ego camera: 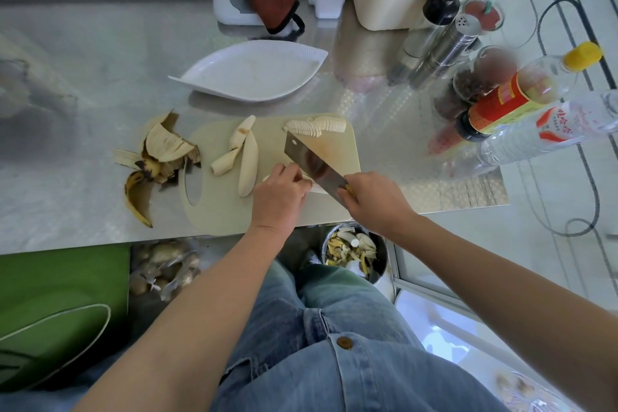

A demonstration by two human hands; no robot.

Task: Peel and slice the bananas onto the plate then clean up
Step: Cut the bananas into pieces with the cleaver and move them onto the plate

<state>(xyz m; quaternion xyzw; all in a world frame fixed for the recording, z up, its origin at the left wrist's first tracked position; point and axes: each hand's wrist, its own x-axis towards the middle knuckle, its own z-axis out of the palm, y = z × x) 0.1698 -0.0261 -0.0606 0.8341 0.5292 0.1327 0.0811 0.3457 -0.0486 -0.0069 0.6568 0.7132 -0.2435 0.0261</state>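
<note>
Right hand (371,201) is gripping the handle of the knife (314,164), fingers wrapped fully round it. The broad blade is slanting away toward 11 o'clock and is sitting just beside the left fingertips.

Left hand (279,192) is holding down a banana (317,190), fingers curled over it. Only the pale ends are showing on either side of the hand. Whether the edge is already in the fruit cannot be told.

Both hands are working over the near right part of the cutting board (217,211), which is lying on the metal counter (83,77) with its near edge hanging over the counter's lip.

At 10 o'clock from the hands, more peeled bananas (249,164) are lying on the board, two long ones and a short piece, touching one another. At 12 o'clock, along the far edge of the board, a row of slices (317,126) is leaning together like fallen tiles.

Beyond the board at 12 o'clock, a white leaf-shaped plate (254,75) is sitting on the counter, apart from the board.

At 9 o'clock, the peels (157,157) are lying in a heap on the counter, touching the board's left edge.

At 2 o'clock, bottles (521,100) and a metal shaker (448,47) are crowding the counter's right end.

At 6 o'clock, below the counter, a bin (379,264) is holding more scraps.
</note>
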